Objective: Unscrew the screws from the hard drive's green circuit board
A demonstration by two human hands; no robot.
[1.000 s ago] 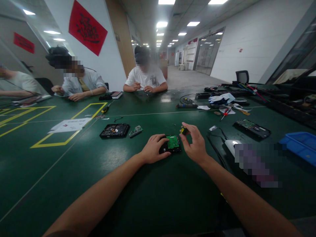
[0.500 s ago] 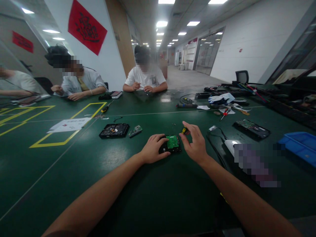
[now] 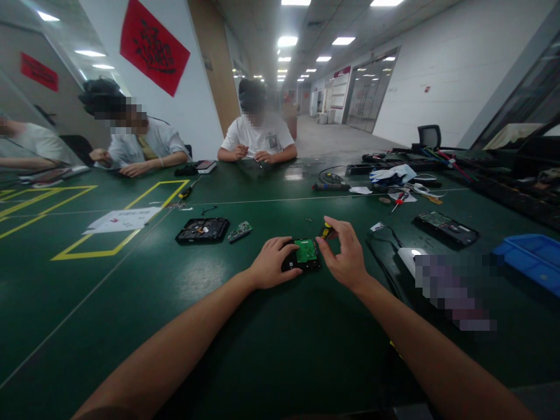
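left hand (image 3: 272, 263) clamped over black drive (image 3: 312, 266), thumb at near edge, fingers across far side; drive's left end hidden underneath. drive sits flat on green table (image 3: 245, 361), between the hands, green board (image 3: 306, 251) up, long axis looks left-right. right hand (image 3: 345, 255) pinched on yellow-black handle (image 3: 326, 231) just beside drive's right end; handle slightly tilted, mostly hidden by fingers, tip can't be made out. blue tray (image 3: 531, 256) cut off at right edge, contents can't tell. white device (image 3: 409, 256) mostly pixelated over. black case (image 3: 202, 231) over left, inner parts too small to identify; loose circuit board (image 3: 240, 231) beside it.
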